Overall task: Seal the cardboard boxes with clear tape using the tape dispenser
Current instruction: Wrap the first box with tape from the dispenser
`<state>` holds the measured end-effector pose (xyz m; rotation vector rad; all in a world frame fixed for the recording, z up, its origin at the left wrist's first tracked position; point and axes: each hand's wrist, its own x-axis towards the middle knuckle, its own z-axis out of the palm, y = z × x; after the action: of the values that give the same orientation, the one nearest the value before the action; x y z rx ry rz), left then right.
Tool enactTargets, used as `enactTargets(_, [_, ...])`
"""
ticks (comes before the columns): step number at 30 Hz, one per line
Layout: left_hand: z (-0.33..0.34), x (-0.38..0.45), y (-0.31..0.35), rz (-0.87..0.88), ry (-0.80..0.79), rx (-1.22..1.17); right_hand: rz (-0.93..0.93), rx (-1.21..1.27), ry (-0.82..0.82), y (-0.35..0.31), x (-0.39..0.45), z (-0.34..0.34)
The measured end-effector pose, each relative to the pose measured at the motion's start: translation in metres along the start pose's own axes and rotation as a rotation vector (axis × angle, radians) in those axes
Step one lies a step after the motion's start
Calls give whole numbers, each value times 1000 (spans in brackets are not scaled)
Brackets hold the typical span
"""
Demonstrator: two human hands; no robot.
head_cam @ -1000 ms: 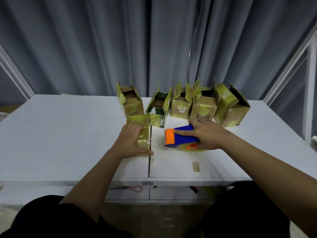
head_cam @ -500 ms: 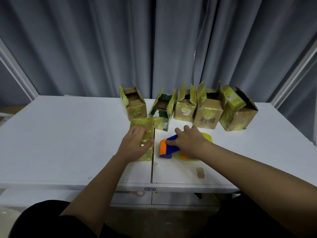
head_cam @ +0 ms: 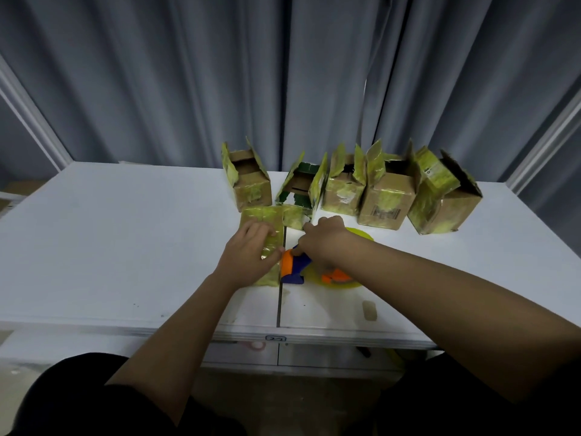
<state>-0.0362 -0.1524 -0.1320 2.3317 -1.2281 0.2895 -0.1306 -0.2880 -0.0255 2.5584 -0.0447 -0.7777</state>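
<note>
The tape dispenser (head_cam: 294, 266), blue body with orange front, is gripped by the right hand (head_cam: 327, 242), fingers curled over its top; its nose is brought just beside the right edge of the closed box (head_cam: 267, 228). That box is pinned flat by the left hand (head_cam: 248, 258), fingers laid straight on the lid and the thumb against the near right edge, probably so the flaps stay shut and the box does not slide when tape is pulled across. The box top looks glossy, yellow-green, wrinkled film over brown card. A yellow translucent tape roll (head_cam: 341, 280) is seen under the right wrist, on an orange hub.

Five open boxes (head_cam: 385, 204) are lined up behind, near the far edge of the white table (head_cam: 125, 247), flaps upright, awaiting sealing by the look of it. Same worn card, patchy greenish tape residue. One is green inside. A small tape scrap (head_cam: 369, 310) is stuck near the front edge. Grey pleated curtain (head_cam: 188, 73) behind.
</note>
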Motion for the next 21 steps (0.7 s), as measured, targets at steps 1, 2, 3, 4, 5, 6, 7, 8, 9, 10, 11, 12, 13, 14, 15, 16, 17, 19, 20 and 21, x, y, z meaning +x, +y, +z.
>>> enactTargets(1, [0,0,-1,-10,-11,1,-11,28,6,1,0,4])
enactTargets(2, [-1,0,-2,-23,-28,5,-14,47,5,0,1,10])
enactTargets(3, [-1,0,-2,-45,-49,9,-9,45,1,-1,1,17])
enactTargets(4, [-2,-1,-3,-69,-72,12,-6,29,6,-3,2,23])
enactTargets(5, [-3,-1,-4,-88,-95,14,-11,18,25,-3,3,27])
enactTargets(6, [-3,-2,-3,-99,-115,16,-28,20,55,-2,4,30])
enactTargets(7, [-4,-2,-2,-100,-128,19,-50,28,92,1,3,32])
enactTargets(8, [-5,-1,-1,-97,-137,21,-73,38,129,6,2,34])
enactTargets(9, [-4,0,0,-95,-140,22,-92,50,158,11,0,37])
enactTargets(10, [-4,0,1,-92,-134,22,-102,68,187,16,-3,40])
enactTargets(11, [-4,0,0,-89,-123,20,-104,88,217,19,-5,42])
enactTargets(12, [-3,0,-1,-83,-108,12,-108,106,248,21,-7,46])
enactTargets(13, [-3,0,-2,-74,-92,-3,-113,120,272,22,-10,49])
enactTargets(14, [-2,0,-2,-64,-75,-19,-120,137,293,24,-12,52])
enactTargets(15, [-2,-1,-2,-56,-59,-30,-124,158,310,28,-15,55])
enactTargets(16, [-3,-1,-2,-49,-47,-31,-123,193,332,32,-18,57])
enactTargets(17, [-4,-1,-2,-42,-38,-29,-108,246,350,38,-22,60])
enactTargets(19, [-4,0,0,-31,-21,-24,-59,318,386,53,-29,68])
enactTargets(20, [-5,0,1,-30,-17,-22,-35,315,409,60,-32,73])
enactTargets(21, [-5,0,1,-34,-15,-22,-13,298,428,64,-34,79])
